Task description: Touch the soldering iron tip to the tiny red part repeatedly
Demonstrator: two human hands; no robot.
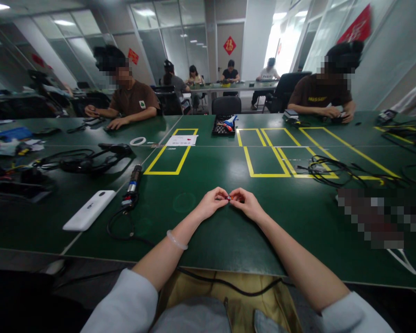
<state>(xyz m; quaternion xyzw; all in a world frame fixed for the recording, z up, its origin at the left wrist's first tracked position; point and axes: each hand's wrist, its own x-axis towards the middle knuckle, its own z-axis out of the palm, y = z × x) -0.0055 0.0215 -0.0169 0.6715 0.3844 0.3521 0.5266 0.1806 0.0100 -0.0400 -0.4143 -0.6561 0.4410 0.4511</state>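
Observation:
My left hand (pixel 213 203) and my right hand (pixel 246 202) meet just above the green table (pixel 208 249), fingertips pinched close together. Between them is a tiny red and orange piece (pixel 230 198), mostly covered by the fingers and too small to name. Both hands appear to grip it from either side. A pale bracelet (pixel 176 240) circles my left wrist.
To my left lie a white power bank (pixel 90 210), a dark cylindrical device (pixel 134 180) with a cable, and a black headset-like device (pixel 104 159). Yellow tape rectangles (pixel 268 175) mark the table. A black tray (pixel 223 132) stands ahead; cables (pixel 350 169) lie right. Co-workers sit opposite.

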